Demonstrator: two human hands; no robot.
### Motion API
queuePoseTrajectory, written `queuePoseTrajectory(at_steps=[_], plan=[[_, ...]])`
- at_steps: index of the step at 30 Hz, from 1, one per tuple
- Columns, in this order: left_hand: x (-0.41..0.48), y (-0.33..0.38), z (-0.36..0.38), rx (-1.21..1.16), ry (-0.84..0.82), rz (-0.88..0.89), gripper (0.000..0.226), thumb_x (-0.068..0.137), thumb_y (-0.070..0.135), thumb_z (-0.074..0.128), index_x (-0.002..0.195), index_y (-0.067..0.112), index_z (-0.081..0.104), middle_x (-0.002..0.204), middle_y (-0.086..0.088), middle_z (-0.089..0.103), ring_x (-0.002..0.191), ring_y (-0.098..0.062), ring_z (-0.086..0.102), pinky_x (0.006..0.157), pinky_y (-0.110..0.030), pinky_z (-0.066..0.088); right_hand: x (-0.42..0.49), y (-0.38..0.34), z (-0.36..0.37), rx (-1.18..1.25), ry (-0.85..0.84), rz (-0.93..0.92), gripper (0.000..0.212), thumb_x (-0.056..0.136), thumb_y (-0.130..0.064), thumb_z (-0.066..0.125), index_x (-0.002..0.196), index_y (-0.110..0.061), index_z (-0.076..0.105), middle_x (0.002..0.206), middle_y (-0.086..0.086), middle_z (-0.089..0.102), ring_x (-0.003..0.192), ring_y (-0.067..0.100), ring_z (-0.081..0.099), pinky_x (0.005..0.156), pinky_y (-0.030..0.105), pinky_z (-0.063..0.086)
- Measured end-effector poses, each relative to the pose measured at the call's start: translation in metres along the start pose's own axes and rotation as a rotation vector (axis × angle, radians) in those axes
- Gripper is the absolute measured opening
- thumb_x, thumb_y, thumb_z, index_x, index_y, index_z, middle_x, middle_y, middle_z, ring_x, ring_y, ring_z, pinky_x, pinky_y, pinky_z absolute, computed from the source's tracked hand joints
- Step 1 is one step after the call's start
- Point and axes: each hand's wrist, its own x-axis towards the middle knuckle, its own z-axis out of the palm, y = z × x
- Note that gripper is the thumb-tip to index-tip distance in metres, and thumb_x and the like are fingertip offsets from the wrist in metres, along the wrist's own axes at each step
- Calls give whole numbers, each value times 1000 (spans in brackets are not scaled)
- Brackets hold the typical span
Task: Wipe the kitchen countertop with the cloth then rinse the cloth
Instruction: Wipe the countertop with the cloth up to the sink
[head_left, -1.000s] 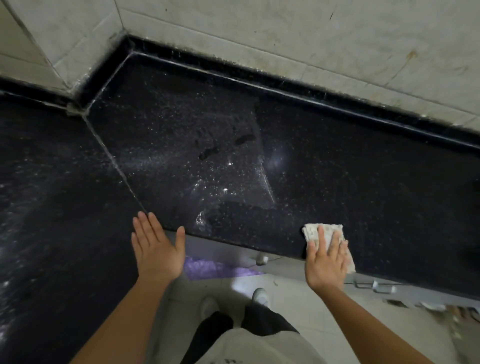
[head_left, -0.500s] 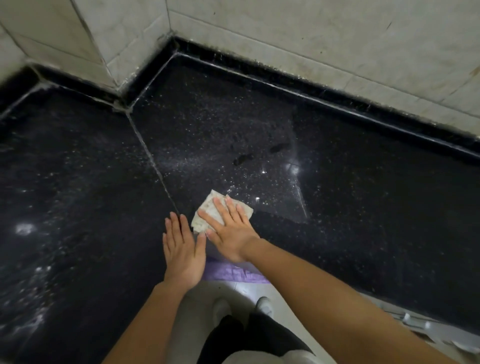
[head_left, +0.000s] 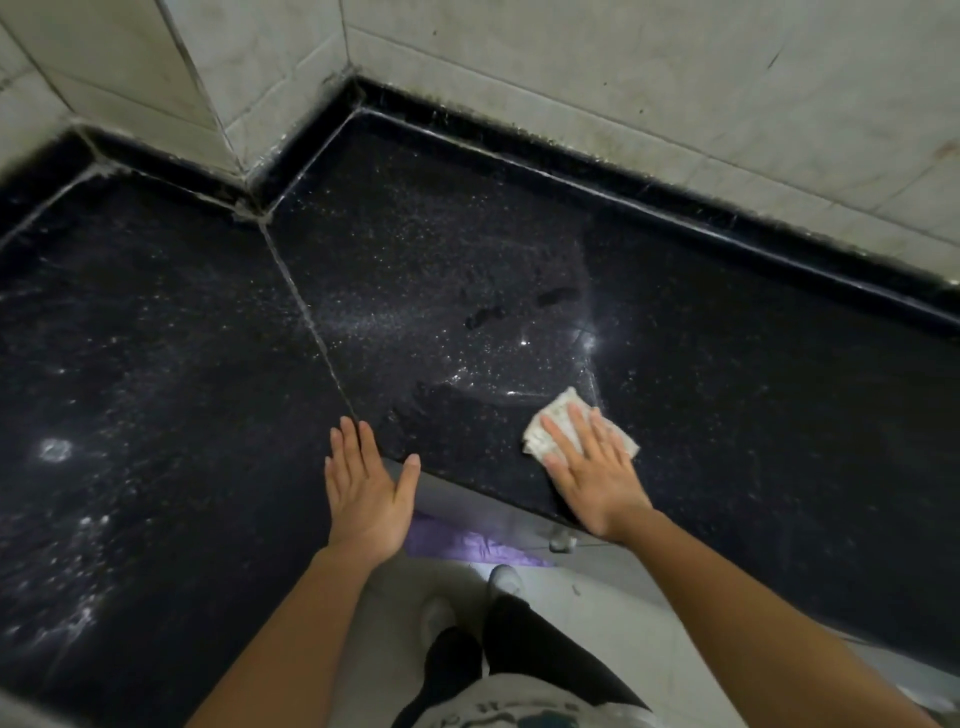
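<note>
Black speckled stone forms the L-shaped surface (head_left: 519, 249), streaked and glinting, with a pale seam (head_left: 306, 322) running from the far corner to the near edge. A pale tiled wall (head_left: 623, 78) backs it. The left hand (head_left: 366, 499) lies flat at the seam's near end, fingers straight and close together, thumb out. The right hand (head_left: 592, 478) presses flat, fingers slightly spread, on the folded whitish cloth (head_left: 550, 423), which lies right of the seam near the front edge.

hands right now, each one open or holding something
Left hand: open, flat at the countertop edge, holding nothing.
Right hand: open, straight fingers pressing the cloth onto the countertop.
</note>
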Motion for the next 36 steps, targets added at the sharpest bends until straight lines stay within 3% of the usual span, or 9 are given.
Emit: queuePoseTrajectory(at_steps=[3,7,10,20,27,32,36], plan=[[2,1,0,65,-41,-21,83,95,59,21,147,7,-19,153,-8,-31,140,-18,-30,115,-36,-17,1,43,-6,52,30,196,60,93,-61,-5,149,-41,-12,158,0,-24,143,23,-26,119,41,-12],[4,7,3,118,-79,-63,89,91,66,17,143,8,-27,150,-9,-36,137,-19,-35,112,-37,-20,10,58,-17,228,98,460,55,102,-47,12,150,-38,-12,159,4,-22,145,25,-22,118,40,-13],[5,12,5,125,-74,-92,89,90,67,16,137,9,-33,149,-9,-38,135,-19,-37,111,-38,-21,20,28,-17,270,135,493,55,102,-45,11,150,-34,-14,158,9,-23,144,30,-23,116,43,-15],[6,20,4,170,-74,-151,89,90,67,16,138,8,-30,139,-4,-43,135,-17,-35,112,-38,-20,52,-92,-8,57,-56,-191,55,102,-47,12,150,-37,-15,154,4,-33,139,26,-35,112,42,-23],[9,27,0,194,-132,-207,92,88,70,14,139,8,-30,148,-8,-38,139,-22,-33,114,-39,-17,66,-34,-26,-160,-99,-516,52,100,-53,15,148,-48,-6,151,-11,-28,142,14,-29,116,36,-17],[12,40,4,122,-124,-278,97,84,75,14,134,8,-35,148,-10,-39,136,-23,-37,113,-43,-19,70,40,-51,-138,-80,-281,52,100,-52,12,147,-47,-10,152,-10,-31,138,11,-32,116,35,-18],[11,41,5,127,-102,-285,95,82,76,12,131,10,-36,150,-9,-37,137,-23,-35,113,-42,-19,81,93,-64,33,-6,116,54,100,-51,11,148,-42,-13,158,0,-26,143,20,-26,118,39,-13]])
